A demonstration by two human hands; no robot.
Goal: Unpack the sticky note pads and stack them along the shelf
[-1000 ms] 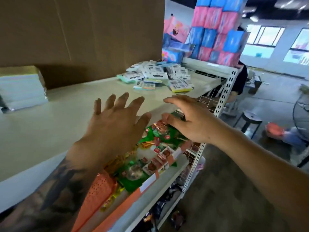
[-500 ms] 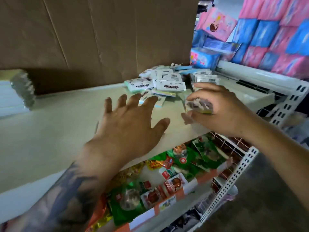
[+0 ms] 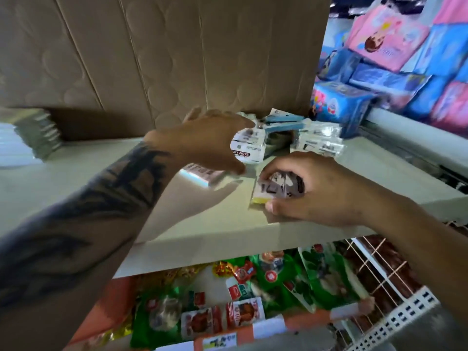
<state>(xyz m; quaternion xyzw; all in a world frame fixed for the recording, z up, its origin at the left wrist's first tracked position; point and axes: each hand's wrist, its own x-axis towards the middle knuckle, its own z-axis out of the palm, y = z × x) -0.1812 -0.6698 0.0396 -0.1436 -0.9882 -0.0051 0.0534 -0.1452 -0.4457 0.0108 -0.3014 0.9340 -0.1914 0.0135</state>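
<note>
A loose heap of wrapped sticky note pads (image 3: 316,140) lies at the back of the pale shelf (image 3: 202,224), against a cardboard wall. My left hand (image 3: 202,140) reaches into the heap and holds a white pad labelled "sticky note" (image 3: 249,145) between thumb and fingers. Another pad (image 3: 202,174) lies flat just under that hand. My right hand (image 3: 311,188) grips a yellow-edged wrapped pad (image 3: 273,191) near the shelf's front edge. A neat stack of pads (image 3: 30,135) stands at the far left of the shelf.
A cardboard sheet (image 3: 152,51) backs the shelf. Pink and blue packages (image 3: 405,59) pile up at the right. Below the shelf lie snack packets (image 3: 253,295) behind an orange strip, with a wire rack (image 3: 379,274) and a perforated upright (image 3: 405,315) at the right.
My left hand moved forward from the bare shelf into the heap and took hold of a white pad. My right hand stays curled round its pad near the front edge. The view moved closer.
</note>
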